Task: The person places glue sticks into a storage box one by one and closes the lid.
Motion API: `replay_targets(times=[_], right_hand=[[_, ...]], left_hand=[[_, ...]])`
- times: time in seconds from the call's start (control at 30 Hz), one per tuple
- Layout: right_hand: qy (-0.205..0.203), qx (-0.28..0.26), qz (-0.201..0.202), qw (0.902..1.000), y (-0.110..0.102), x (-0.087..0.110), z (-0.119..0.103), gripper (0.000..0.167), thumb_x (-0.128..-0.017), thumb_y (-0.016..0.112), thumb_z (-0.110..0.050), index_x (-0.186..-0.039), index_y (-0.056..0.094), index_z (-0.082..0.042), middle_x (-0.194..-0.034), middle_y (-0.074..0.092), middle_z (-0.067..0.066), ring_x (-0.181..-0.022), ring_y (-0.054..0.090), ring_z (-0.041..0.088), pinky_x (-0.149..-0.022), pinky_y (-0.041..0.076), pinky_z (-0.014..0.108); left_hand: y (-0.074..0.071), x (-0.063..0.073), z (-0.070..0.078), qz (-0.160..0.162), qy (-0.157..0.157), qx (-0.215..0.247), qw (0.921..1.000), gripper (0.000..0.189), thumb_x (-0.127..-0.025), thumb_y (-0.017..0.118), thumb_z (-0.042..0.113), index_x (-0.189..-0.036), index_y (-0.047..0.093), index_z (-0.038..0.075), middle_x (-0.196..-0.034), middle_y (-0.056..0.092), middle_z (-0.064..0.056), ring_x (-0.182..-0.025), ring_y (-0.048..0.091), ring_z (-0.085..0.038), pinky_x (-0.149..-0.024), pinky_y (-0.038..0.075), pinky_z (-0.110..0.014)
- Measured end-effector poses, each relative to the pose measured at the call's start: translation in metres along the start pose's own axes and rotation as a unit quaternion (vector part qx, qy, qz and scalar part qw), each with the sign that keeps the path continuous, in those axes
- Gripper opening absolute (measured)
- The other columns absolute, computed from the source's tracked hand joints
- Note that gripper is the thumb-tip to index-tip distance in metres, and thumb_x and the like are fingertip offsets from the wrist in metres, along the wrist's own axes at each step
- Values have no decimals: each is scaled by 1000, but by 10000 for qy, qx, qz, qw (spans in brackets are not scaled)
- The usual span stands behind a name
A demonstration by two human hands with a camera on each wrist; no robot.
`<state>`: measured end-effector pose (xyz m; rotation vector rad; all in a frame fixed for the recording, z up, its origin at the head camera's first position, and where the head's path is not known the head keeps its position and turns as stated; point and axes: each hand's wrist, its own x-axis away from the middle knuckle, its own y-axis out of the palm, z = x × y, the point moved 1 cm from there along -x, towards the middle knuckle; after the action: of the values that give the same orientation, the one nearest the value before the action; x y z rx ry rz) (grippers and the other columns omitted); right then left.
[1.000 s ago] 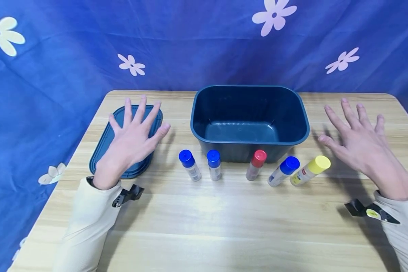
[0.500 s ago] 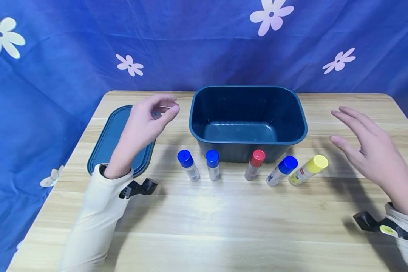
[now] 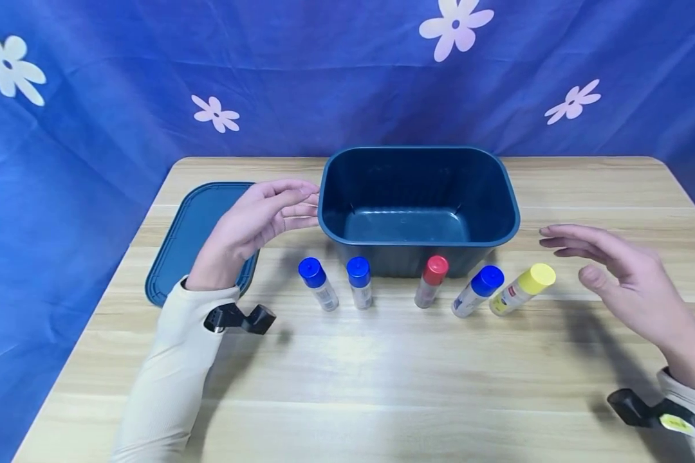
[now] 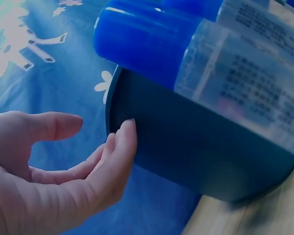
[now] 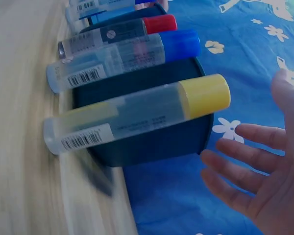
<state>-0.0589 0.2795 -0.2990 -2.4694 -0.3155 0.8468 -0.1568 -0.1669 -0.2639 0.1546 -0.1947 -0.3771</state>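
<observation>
A deep dark-blue plastic bin (image 3: 396, 258) stands at the table's back. My left hand (image 3: 260, 215) has its fingertips right at the bin's left side, fingers extended and thumb apart, as the left wrist view also shows. To the right of the bin my right hand (image 3: 637, 280) hovers with fingers loosely bent and nothing in them. Nearest to it is a yellow-capped glue stick (image 3: 522, 289). In the same row before the bin stand a blue-capped glue stick (image 3: 477, 291), a red-capped one (image 3: 431, 281) and two more blue-capped glue sticks (image 3: 318, 283) on the left.
A flat dark-blue lid (image 3: 191, 238) lies at the table's left, partly beneath the left hand and forearm in the head view. Behind the wooden table (image 3: 347, 392) hangs a blue cloth (image 3: 324, 77) with white flowers.
My left hand has moved right from over the lid to the bin's left side. My right hand has turned and its spread fingers have drawn together. Bin and glue sticks stay in place.
</observation>
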Motion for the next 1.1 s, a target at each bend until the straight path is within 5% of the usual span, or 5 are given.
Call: replay_targets(times=[0.3,0.53,0.87,1.1], right_hand=[[128,161,-270,9994,6,3,-4,51,-84,73,-3,-129,53,9,-121,64,16,-104,63,12,-96,44,17],[303,329,-429,9981,8,3,-4,63,-73,78,5,-131,54,4,-121,65,11,-104,62,9,-95,43,16],[478,321,-502,9971,11,3,2,69,-61,81,16,-125,60,0,-115,68,8,-104,64,9,-96,42,14],[444,183,-469,9977,10,3,2,64,-58,81,18,-117,63,3,-113,68,8,-102,64,9,-95,43,15]], left_hand=[[-7,-1,-8,-590,-304,1052,9922,21,-101,46,3,-107,67,-1,-106,67,-16,-97,68,-27,-89,53,-38],[-9,-4,-11,-627,-628,1526,9843,22,-101,47,3,-103,68,-2,-102,67,-16,-94,68,-27,-87,55,-38],[-14,-5,-15,-830,-950,2490,9603,23,-101,44,2,-106,64,-7,-106,64,-20,-98,64,-28,-87,55,-37],[-12,-6,-16,-645,-1022,2557,9592,23,-101,44,0,-104,65,-7,-107,63,-19,-97,63,-28,-85,56,-36]])
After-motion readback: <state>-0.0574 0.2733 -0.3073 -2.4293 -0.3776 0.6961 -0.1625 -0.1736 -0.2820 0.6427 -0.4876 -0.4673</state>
